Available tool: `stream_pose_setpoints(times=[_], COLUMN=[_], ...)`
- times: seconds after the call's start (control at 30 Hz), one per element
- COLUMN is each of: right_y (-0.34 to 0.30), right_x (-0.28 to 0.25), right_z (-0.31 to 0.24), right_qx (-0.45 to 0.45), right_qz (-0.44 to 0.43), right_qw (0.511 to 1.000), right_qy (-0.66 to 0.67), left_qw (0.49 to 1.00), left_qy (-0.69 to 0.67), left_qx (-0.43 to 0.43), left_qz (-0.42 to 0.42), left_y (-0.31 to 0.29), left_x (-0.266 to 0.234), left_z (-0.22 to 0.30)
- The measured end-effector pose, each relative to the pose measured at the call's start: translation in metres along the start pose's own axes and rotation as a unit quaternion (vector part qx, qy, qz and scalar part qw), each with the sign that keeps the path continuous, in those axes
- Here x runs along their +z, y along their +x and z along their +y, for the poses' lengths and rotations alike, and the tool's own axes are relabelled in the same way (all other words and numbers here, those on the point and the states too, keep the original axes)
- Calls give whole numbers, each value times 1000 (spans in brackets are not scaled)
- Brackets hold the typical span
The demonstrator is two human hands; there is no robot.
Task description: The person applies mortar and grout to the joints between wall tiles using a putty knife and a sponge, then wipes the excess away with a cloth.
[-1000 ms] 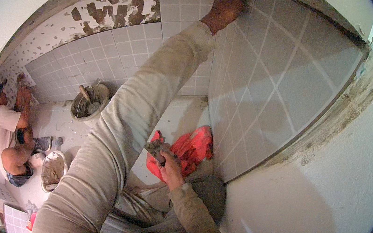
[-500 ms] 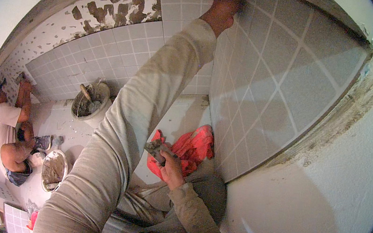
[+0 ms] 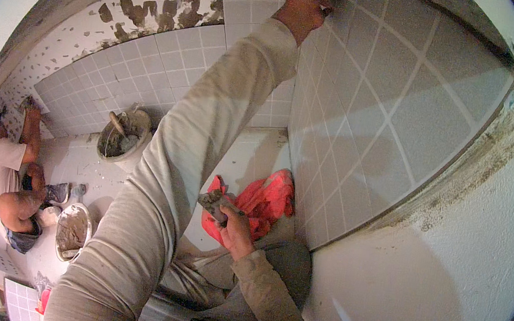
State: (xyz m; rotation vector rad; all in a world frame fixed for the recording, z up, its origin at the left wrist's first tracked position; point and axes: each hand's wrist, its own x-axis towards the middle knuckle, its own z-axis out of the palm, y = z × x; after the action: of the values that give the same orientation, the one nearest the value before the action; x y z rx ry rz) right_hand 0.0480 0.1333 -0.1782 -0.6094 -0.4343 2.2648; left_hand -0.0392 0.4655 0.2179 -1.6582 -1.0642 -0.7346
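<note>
My left arm reaches far up across the view. My left hand [image 3: 304, 6] is at the top, by the corner where two grey tiled walls meet, its fingers curled against the edge of the right tiled wall [image 3: 368, 104]; anything inside them is hidden. Low in the middle, my right hand [image 3: 236, 232] is closed around a small flat grey piece [image 3: 215, 205] smeared with mortar. Just behind it a red cloth or bag [image 3: 269, 202] lies crumpled on the floor, close to the wall's foot.
A bucket of mortar with a wooden-handled tool [image 3: 123, 143] stands left of my arm, near the back tiled wall [image 3: 146, 68]. A second mortar bucket [image 3: 73, 234] is closer. At far left a person [image 3: 8, 179] crouches, hands on the wall. A white wall [image 3: 421, 292] borders my right.
My left hand has shifted slightly left at the corner, and its fingers show more. My right hand keeps its hold on the grey piece, almost unmoved.
</note>
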Motion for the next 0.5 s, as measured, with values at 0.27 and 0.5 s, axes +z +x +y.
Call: stream_pose_setpoints(times=[0.27, 0.5], right_y=[0, -5], right_x=[1, 3], right_z=[2, 1], right_qx=[10, 11], right_qz=[17, 10], right_qw=[1000, 1000], right_qy=[3, 18], left_qw=[816, 559], left_qy=[-519, -755], left_qx=[-250, -340], left_qz=[-50, 38], left_y=[11, 32], left_x=[8, 17], left_z=[7, 27])
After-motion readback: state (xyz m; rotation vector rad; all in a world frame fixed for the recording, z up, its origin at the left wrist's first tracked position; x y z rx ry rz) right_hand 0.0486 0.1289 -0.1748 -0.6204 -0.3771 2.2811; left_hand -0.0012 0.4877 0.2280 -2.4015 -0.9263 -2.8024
